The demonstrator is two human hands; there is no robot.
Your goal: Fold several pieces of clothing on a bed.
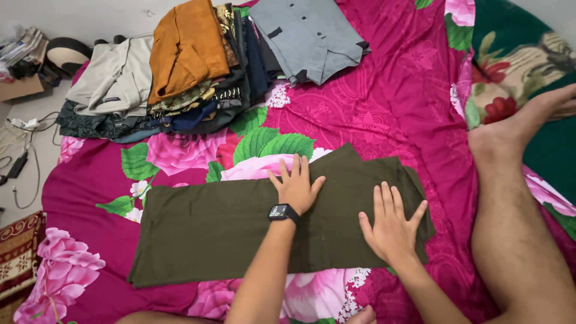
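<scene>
1. Nearest the camera, two bare forearms reach forward over a bed whose sheet (396, 102) is magenta with large pink roses and green leaves.
2. The left hand (297, 187), with a dark smartwatch (283, 213) on its wrist, lies flat on the middle of an olive-green folded garment (210, 228); its grip is spread, fingers splayed and palm down, pinching nothing.
3. The right hand (391, 225) presses flat on the right end of the same garment, fingers fanned apart, grip likewise spread and holding nothing.
4. The garment lies lengthwise across the sheet as a long rectangle, its right end layered with one fold edge showing at a slant.
5. At the right, a bare leg and foot (510, 156) stretch out along the bed, just beside the garment's right end.
6. Farther back, a stack of folded clothes (198, 78) sits on the sheet: an orange piece on top, dark and patterned ones beneath, and beige trousers (114, 75) to its left.
7. A grey shirt (309, 36) lies spread near the far edge.
8. A green floral pillow (516, 66) rests at the far right.
9. Beyond the bed on the left, a pale floor (27, 180) carries cables and a patterned red rug (18, 252).
</scene>
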